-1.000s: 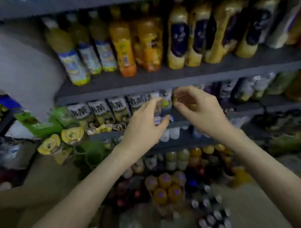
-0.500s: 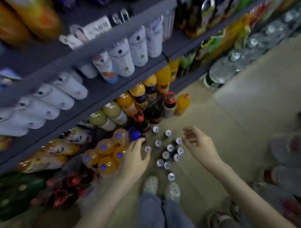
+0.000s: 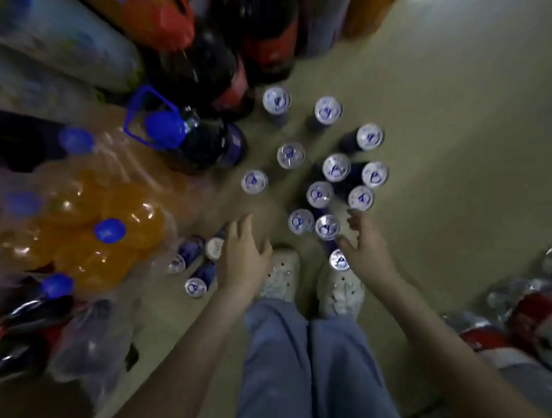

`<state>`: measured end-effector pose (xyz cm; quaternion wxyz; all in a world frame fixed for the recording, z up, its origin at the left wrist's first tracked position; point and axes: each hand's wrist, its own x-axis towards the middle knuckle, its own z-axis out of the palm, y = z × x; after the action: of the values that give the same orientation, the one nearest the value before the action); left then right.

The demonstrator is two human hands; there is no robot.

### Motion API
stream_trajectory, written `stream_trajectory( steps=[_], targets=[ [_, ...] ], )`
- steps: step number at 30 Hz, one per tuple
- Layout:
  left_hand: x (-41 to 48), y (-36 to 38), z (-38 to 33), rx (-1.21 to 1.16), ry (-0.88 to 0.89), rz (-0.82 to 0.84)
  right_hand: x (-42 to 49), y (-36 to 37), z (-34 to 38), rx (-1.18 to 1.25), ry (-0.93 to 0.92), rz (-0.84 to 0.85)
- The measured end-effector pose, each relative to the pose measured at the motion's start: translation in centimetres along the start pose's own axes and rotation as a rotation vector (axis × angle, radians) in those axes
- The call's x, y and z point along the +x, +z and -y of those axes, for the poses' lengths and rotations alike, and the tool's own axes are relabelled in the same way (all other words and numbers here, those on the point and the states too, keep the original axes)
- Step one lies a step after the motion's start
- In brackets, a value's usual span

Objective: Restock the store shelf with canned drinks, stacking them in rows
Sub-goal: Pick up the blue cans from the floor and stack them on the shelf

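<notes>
Twelve upright cans [image 3: 320, 194] on floor [image 3: 442, 152]; three tipped cans [image 3: 195, 287] (blurred) beside left hand [image 3: 245, 254]. Right hand [image 3: 365, 246] apart from it; both relaxed, empty.

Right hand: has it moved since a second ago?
Yes. The right hand has dropped from shelf height to the upright cans on the floor, open, beside the nearest ones.

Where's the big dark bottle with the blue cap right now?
In the head view the dark bottle stands on the floor left of centre, just beyond the pack of orange bottles, with the upright cans to its right.
</notes>
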<state>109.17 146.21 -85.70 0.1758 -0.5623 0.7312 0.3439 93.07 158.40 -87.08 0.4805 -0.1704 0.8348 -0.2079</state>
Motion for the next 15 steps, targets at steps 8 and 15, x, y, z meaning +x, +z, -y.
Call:
stream_trajectory(
  steps=[8, 15],
  targets=[
    [-1.9, 2.5, 7.5, 0.047, -0.057, -0.03, 0.1, 6.8, 0.5, -0.257, -0.275, 0.133],
    [-3.7, 4.5, 12.8, 0.023, -0.051, -0.061, 1.4, 9.9, -0.3, -0.537, -0.318, -0.107]
  ],
)
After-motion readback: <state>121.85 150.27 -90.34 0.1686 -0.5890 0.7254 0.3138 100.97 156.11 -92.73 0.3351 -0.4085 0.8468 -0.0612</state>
